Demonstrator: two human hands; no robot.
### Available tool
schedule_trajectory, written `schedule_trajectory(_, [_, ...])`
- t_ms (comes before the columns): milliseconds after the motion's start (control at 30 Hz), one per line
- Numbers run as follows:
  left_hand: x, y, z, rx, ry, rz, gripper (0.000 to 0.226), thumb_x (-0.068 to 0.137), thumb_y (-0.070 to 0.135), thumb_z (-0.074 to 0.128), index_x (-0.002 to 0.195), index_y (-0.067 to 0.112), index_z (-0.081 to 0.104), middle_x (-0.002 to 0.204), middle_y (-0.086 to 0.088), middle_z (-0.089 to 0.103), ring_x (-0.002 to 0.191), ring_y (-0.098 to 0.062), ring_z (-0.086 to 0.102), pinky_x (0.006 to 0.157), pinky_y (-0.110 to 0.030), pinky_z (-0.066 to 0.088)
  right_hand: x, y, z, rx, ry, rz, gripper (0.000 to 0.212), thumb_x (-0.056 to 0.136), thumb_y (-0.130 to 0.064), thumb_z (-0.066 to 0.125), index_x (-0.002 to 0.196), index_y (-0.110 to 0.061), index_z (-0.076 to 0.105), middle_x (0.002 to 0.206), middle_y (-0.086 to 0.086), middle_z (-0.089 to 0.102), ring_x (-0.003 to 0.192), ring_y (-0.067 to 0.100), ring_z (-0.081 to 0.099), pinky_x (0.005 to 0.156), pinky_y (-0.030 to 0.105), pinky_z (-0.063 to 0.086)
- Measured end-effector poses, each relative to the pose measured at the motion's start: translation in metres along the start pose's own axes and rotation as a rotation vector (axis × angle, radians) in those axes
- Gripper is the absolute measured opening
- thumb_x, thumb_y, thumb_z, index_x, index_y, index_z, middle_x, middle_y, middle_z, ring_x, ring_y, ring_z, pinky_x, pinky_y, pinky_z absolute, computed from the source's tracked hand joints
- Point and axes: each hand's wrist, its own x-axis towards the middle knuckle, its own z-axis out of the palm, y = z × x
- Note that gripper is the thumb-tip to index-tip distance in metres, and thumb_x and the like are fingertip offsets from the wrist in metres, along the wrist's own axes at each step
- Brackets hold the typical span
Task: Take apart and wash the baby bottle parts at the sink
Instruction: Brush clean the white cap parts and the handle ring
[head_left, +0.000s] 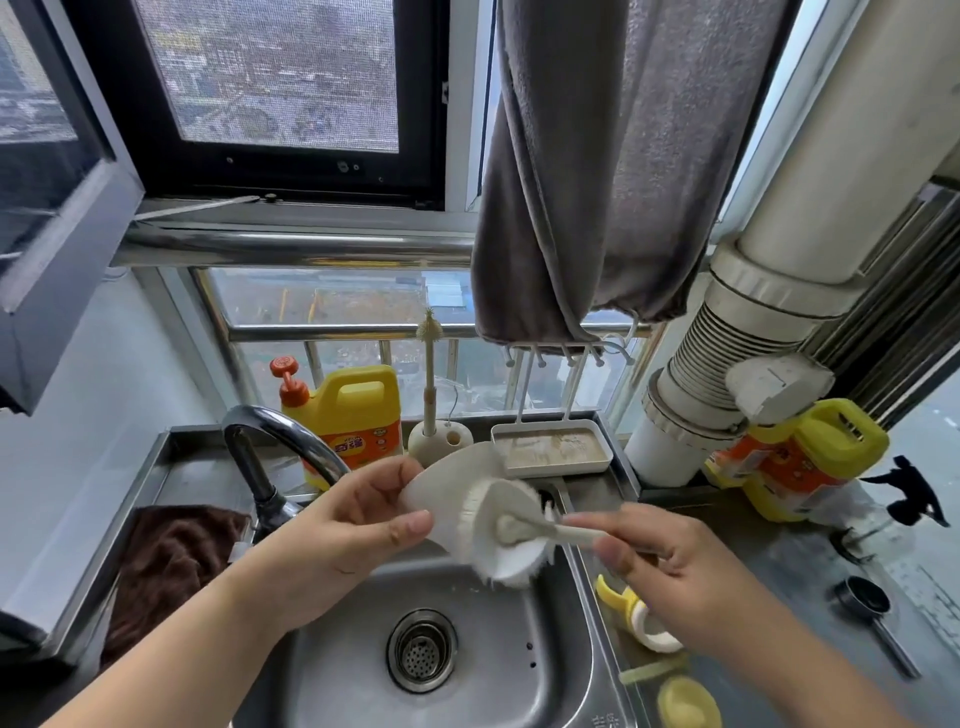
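While our left hand (358, 525) grips a translucent bottle part (447, 480) above the sink (550, 670), our right hand (670, 566) pinches a brush (506, 535) against it; yellow bottle pieces (631, 613) lie on the counter (779, 634) at four o'clock.

You're in a home kitchen: a steel sink (441, 613) with faucet (280, 441), dish soap jug (358, 410), towel (587, 166) at the window (270, 98).
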Motion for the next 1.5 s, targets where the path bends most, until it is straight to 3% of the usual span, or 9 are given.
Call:
schedule_trajectory(200, [0.001,-0.006,0.006,0.046,0.012,0.003,0.035,0.064,0.028,0.087,0.089,0.012,0.068,0.088,-0.01,0.064,0.087,-0.018,0.062,0.082,-0.026,0.052,0.009,-0.003,-0.01,0.084,0.077,0.058,0.025,0.083,-0.048,0.052,0.104,-0.059,0.061,0.073,-0.013,0.061,0.056,0.001,0.05,0.052,0.011,0.035])
schedule_trajectory(333, [0.0,0.001,0.001,0.078,0.009,-0.011,0.034,0.065,0.028,0.086,0.088,0.012,0.067,0.085,-0.009,0.062,0.082,-0.016,0.06,0.077,-0.023,0.051,0.006,-0.006,-0.003,0.004,-0.078,0.03,0.027,0.085,-0.049,0.053,0.107,-0.048,0.068,0.076,-0.014,0.06,0.067,0.004,0.054,0.059,0.012,0.037])
schedule_trajectory(500, [-0.006,0.002,-0.001,-0.021,0.018,-0.07,0.038,0.055,0.033,0.091,0.086,0.021,0.072,0.091,-0.004,0.067,0.087,-0.017,0.063,0.08,-0.027,0.053,0.011,0.007,-0.012,0.059,0.042,0.127,0.027,0.078,-0.056,0.052,0.101,-0.053,0.067,0.08,-0.005,0.064,0.067,0.013,0.059,0.058,0.017,0.043])
schedule_trajectory(700, [0.0,0.002,0.0,0.075,0.114,-0.077,0.053,0.049,0.056,0.087,0.083,0.018,0.074,0.081,-0.005,0.067,0.072,-0.013,0.063,0.065,-0.021,0.052,0.022,-0.006,0.006,0.003,-0.032,0.077,0.029,0.084,-0.05,0.054,0.106,-0.041,0.07,0.086,-0.016,0.064,0.077,0.001,0.058,0.064,0.012,0.04])
schedule_trajectory(867, [0.001,0.0,-0.009,0.209,0.07,-0.054,0.037,0.066,0.044,0.083,0.083,0.014,0.071,0.082,-0.005,0.066,0.081,-0.012,0.061,0.075,-0.019,0.049,0.025,-0.003,0.01,-0.036,-0.022,0.076,0.036,0.082,-0.068,0.048,0.099,-0.045,0.069,0.088,-0.014,0.065,0.086,0.005,0.06,0.076,0.028,0.049])
schedule_trajectory(1100, [0.007,-0.01,0.01,0.085,0.104,-0.126,0.048,0.062,0.021,0.076,0.099,-0.003,0.06,0.092,-0.013,0.064,0.08,-0.018,0.061,0.069,-0.026,0.054,0.029,-0.005,0.023,-0.194,0.046,-0.02,0.065,0.076,-0.084,0.023,0.086,-0.035,0.065,0.07,-0.01,0.055,0.077,0.007,0.049,0.069,0.024,0.029])
schedule_trajectory(1167, [0.008,-0.012,0.014,0.099,0.099,-0.118,0.028,0.061,0.024,0.079,0.083,0.009,0.069,0.08,-0.009,0.063,0.07,-0.014,0.059,0.06,-0.02,0.05,0.024,-0.004,0.022,-0.201,0.007,-0.031,0.065,0.074,-0.087,0.022,0.083,-0.038,0.064,0.069,-0.007,0.054,0.076,0.008,0.049,0.07,0.023,0.028])
schedule_trajectory(1300, [0.005,-0.017,0.004,0.096,0.091,-0.092,0.045,0.057,0.044,0.088,0.08,0.009,0.071,0.077,-0.011,0.063,0.069,-0.016,0.058,0.065,-0.022,0.048,0.018,0.001,0.002,-0.095,-0.02,0.065,0.062,0.064,-0.093,0.028,0.074,-0.045,0.067,0.076,-0.012,0.061,0.071,0.006,0.054,0.062,0.016,0.035])
schedule_trajectory(1500, [0.008,-0.011,0.001,0.088,0.059,-0.039,0.04,0.061,0.039,0.087,0.079,0.009,0.068,0.078,-0.011,0.062,0.074,-0.017,0.06,0.073,-0.024,0.052,0.021,-0.009,0.004,-0.061,0.024,0.022,0.04,0.083,-0.066,0.045,0.079,-0.034,0.068,0.065,-0.019,0.058,0.064,0.002,0.052,0.058,0.015,0.033])
